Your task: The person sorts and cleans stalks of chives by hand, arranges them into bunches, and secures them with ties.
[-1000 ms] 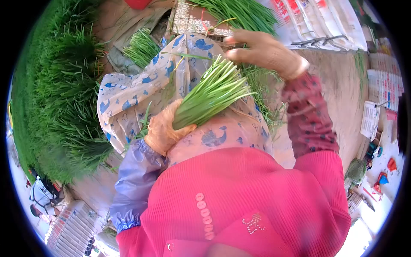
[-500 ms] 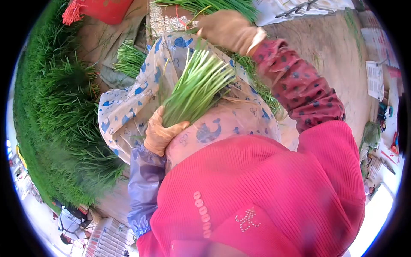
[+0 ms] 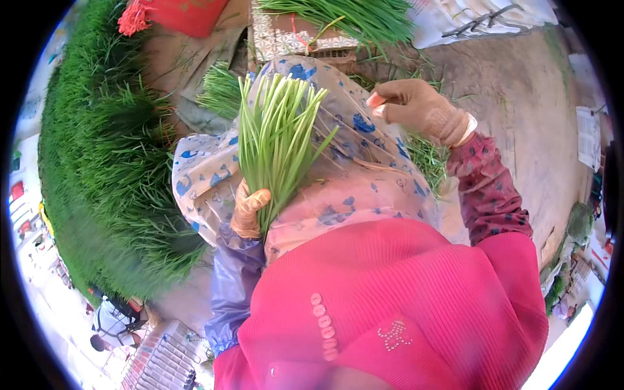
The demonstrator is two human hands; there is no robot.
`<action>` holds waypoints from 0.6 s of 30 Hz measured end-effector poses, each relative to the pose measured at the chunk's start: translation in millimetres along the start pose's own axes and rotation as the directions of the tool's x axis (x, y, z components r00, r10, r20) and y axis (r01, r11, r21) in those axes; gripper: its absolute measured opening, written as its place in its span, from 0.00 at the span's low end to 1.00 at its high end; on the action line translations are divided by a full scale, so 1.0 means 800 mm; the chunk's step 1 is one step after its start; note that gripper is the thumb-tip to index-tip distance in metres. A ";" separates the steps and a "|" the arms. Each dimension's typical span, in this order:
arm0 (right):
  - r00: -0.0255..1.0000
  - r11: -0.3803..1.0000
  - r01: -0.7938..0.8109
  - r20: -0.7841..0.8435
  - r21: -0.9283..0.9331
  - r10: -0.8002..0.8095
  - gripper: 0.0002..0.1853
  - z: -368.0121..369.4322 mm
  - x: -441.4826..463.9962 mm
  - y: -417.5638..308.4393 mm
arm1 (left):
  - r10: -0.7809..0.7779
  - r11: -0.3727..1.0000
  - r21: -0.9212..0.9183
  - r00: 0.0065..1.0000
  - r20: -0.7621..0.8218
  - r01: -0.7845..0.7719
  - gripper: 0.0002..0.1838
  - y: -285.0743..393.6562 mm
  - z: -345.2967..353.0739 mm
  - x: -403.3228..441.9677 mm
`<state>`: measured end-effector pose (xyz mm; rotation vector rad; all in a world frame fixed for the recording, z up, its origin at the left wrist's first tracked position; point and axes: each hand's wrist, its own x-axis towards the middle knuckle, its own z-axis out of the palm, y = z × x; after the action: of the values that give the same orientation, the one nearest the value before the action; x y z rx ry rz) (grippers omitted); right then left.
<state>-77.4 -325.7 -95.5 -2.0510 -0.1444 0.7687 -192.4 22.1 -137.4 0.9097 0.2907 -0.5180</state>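
A bunch of green chives (image 3: 276,146) stands upright over my lap, pale cut ends fanned out at the top. My left hand (image 3: 248,209), in a tan glove, is wrapped round its lower part. To the right of the bunch, apart from it, my right hand (image 3: 416,109) hangs over the apron (image 3: 364,140) with its fingers curled. Thumb and forefinger tips, bare through the brown glove, are close together, and nothing shows between them. The clear plastic apron with blue whale prints covers my knees.
A long heap of chives (image 3: 110,169) lies on the left. Another bunch (image 3: 220,91) rests on cloth beyond my knees. More chives (image 3: 351,16) lie on a patterned stand (image 3: 273,42). A red bag (image 3: 188,16) sits at top left; a person (image 3: 114,322) is at lower left.
My right hand has come down and to the right from beside the stand. The chives in my left hand have turned from leaning right to nearly upright. The view has shifted slightly.
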 end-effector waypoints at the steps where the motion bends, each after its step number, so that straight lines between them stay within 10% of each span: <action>1: 0.997 0.989 -0.060 0.062 0.134 0.052 0.19 0.006 0.002 -0.023 | 0.006 1.000 0.010 1.000 -0.010 -0.006 0.37 0.001 0.000 -0.002; 5: 0.944 0.943 -0.203 0.308 0.264 0.117 0.16 0.040 0.024 -0.075 | 0.062 0.995 0.084 0.998 -0.025 -0.059 0.38 -0.005 -0.010 -0.004; 9: 0.939 0.977 0.013 0.333 0.211 -0.084 0.11 0.066 0.030 -0.065 | 0.076 0.995 0.065 0.997 -0.035 -0.074 0.41 -0.010 -0.022 -0.006; 14: 0.943 0.944 0.317 0.142 -0.096 -0.302 0.12 0.040 0.022 -0.039 | 0.026 0.988 -0.152 0.994 -0.104 -0.042 0.46 -0.012 -0.020 -0.018; 16: 0.993 0.886 -0.046 -0.119 -0.461 -0.010 0.15 0.018 0.026 -0.033 | 0.014 0.981 -0.190 0.997 -0.076 -0.028 0.46 -0.013 -0.023 -0.018; 18: 0.994 0.985 0.046 -0.089 -0.167 -0.061 0.19 0.015 0.028 -0.033 | -0.001 0.974 -0.226 0.999 -0.046 -0.010 0.45 -0.016 -0.034 -0.016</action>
<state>-61.4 -293.3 -89.2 -2.2264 -0.2155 0.6442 -210.9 41.2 -156.0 0.7009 0.3817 -0.4498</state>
